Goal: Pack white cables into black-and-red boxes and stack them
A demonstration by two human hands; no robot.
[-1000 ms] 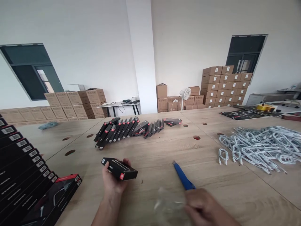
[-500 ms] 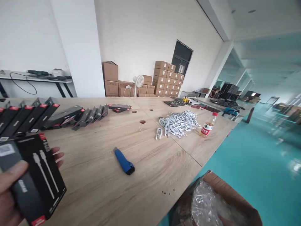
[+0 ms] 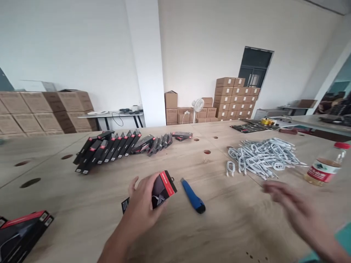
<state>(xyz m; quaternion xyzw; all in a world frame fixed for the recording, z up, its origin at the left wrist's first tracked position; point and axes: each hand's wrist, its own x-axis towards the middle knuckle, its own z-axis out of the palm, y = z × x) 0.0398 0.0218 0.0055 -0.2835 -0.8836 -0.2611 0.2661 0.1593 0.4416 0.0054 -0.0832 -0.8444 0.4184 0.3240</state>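
My left hand [image 3: 142,199] is wrapped round a black retail box [image 3: 161,188] with a red band and a hang tab, held above the table's middle. To the right of that box, a blue utility knife [image 3: 193,197] lies on the wood. My right hand [image 3: 290,201], smeared by motion, hovers over the right side of the table. Its fingers are too blurred to show a grip. Just beyond it spreads a heap of coiled white cables [image 3: 263,155], with one coiled cable [image 3: 230,167] apart at the near left.
A bottle of amber drink [image 3: 323,170] with a red cap stands at the right. Leaning black boxes [image 3: 117,148] form a row at the back left. More black boxes [image 3: 24,233] lie at the near left. The wooden table [image 3: 219,233] has round holes.
The view has swung left. My left hand with the box has moved from the left edge to the middle and turned. My right hand has come up from the carton, which is now out of view.
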